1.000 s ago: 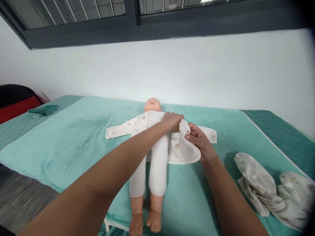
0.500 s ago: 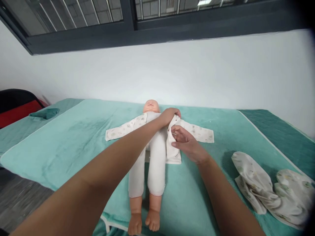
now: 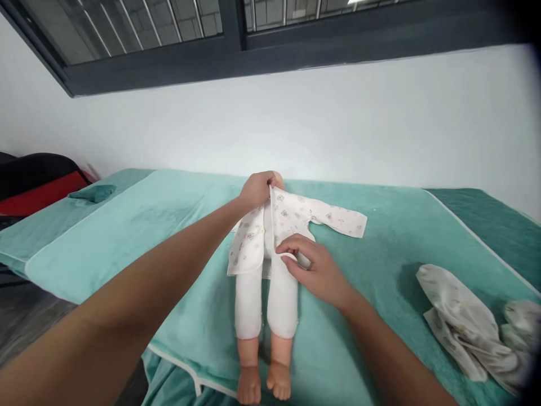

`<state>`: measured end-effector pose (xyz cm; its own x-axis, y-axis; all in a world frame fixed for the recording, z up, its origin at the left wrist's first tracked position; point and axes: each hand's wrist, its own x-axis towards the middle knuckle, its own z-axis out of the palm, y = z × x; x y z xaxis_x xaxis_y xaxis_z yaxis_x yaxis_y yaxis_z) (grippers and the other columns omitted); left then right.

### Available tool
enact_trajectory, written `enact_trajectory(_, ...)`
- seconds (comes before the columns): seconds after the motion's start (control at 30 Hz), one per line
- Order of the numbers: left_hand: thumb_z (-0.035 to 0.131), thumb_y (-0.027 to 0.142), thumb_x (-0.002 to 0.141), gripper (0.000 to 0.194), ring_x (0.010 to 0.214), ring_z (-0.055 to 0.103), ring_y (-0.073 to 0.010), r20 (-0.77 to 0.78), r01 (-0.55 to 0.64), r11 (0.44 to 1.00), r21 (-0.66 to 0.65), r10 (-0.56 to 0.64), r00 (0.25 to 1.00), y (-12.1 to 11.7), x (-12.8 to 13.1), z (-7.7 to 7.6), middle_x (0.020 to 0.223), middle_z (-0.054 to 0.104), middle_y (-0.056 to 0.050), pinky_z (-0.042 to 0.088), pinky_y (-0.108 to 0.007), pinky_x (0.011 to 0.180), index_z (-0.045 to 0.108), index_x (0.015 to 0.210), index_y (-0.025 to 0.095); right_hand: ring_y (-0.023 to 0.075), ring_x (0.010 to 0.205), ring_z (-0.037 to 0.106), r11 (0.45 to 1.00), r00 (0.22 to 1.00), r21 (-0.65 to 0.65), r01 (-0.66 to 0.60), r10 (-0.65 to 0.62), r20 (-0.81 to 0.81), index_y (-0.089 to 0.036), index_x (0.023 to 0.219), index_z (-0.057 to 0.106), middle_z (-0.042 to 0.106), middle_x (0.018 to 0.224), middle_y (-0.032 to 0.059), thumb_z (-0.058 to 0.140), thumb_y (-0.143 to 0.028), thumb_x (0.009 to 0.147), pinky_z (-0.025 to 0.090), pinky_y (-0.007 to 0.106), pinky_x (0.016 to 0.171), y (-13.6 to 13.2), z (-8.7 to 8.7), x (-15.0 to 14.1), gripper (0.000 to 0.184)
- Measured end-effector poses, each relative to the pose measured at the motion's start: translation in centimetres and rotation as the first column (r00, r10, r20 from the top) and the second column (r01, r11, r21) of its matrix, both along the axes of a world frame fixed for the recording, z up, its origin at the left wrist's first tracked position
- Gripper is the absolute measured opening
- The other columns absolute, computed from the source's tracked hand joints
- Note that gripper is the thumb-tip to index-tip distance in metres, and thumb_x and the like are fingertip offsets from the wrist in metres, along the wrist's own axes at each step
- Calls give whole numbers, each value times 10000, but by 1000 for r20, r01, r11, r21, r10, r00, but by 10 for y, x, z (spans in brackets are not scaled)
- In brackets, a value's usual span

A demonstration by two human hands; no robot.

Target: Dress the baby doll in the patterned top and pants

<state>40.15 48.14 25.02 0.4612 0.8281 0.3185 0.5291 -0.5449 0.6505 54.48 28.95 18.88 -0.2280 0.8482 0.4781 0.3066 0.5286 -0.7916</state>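
Reaching forward, one side farther

The bare left forearm (image 3: pixel 139 282) slants in from the lower left, its wrist nearly straight. The bare left hand (image 3: pixel 257 189) is farther out, back upward, fingertips pinched. The bare right forearm (image 3: pixel 389 344) angles in from the lower right; the bare right hand (image 3: pixel 316 268) is nearer, fingers curved, thumb close beneath the index finger.

Passage over green sheet (image 3: pixel 391 239) between outstretched sleeve (image 3: pixel 338 219) and bundled cloth (image 3: pixel 465 304); left forearm (image 3: pixel 160 276) bars low approach to doll (image 3: pixel 283 304) from left
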Motion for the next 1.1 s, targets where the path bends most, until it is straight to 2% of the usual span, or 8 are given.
enact_trajectory(0.13,468,104,758,134,869,617,-184,-64,-5,993,122,13,998,-7,-4,-7,942,687,-32,475,-321,804,562,727,195,192,909,632,989,993,-115,-89,80,-81,-276,988,698,702,996,20,639,-267,907,494,337,820,-2,3,5,100)
enact_trajectory(0.23,454,207,875,166,991,628,-191,29,-90,990,109,88,996,-23,-12,-14,1071,692,-35,489,-327,894,615,915,212,206,939,637,992,980,-115,-44,20,-196,-260,988,703,710,1018,38,649,-338,915,488,350,847,4,0,18,120)
enact_trajectory(0.43,424,378,973,348,1407,431,-174,185,-190,978,-83,203,962,-114,-62,-59,1503,493,-6,327,-339,1199,561,1281,293,152,700,513,951,966,-173,256,-259,8,-209,732,577,580,712,-2,542,-458,964,384,302,679,19,-15,34,342)
enact_trajectory(0.57,444,402,977,354,1404,443,-183,299,-230,933,-278,312,902,-184,-97,-94,1501,490,8,337,-359,1211,557,1305,328,124,604,419,925,992,-360,119,-98,74,-206,691,465,503,627,-32,558,-525,938,307,277,582,19,-25,30,414)
enact_trajectory(0.7,511,367,953,221,1109,621,-199,367,-228,916,-329,347,863,-216,-116,-110,1192,643,-15,506,-358,1014,639,1129,329,128,649,472,871,998,-489,-55,34,-53,-202,717,458,525,662,-26,602,-521,913,348,262,609,15,-34,30,401)
enact_trajectory(0.83,524,302,941,197,944,630,-179,445,-183,921,-345,332,831,-213,-124,-123,1001,648,-28,520,-339,907,636,1100,263,152,769,519,914,999,-405,31,-34,-1,-206,826,543,558,807,-3,651,-461,891,411,272,702,-5,-46,35,284)
enact_trajectory(0.97,563,197,890,258,1000,612,-167,480,-265,926,-268,367,797,-206,-121,-134,1118,617,-46,505,-313,894,602,1142,236,233,1119,539,950,962,-188,251,-222,160,-245,1107,573,592,1202,66,631,-372,893,418,372,981,-32,-64,33,255)
enact_trajectory(1.1,582,182,872,263,1000,595,-183,393,-397,899,-187,439,808,-203,-108,-132,1123,610,-54,497,-322,861,585,1131,225,259,1047,552,832,755,35,554,-519,400,-233,1072,590,620,1111,73,592,-347,868,428,399,909,-37,-75,21,234)
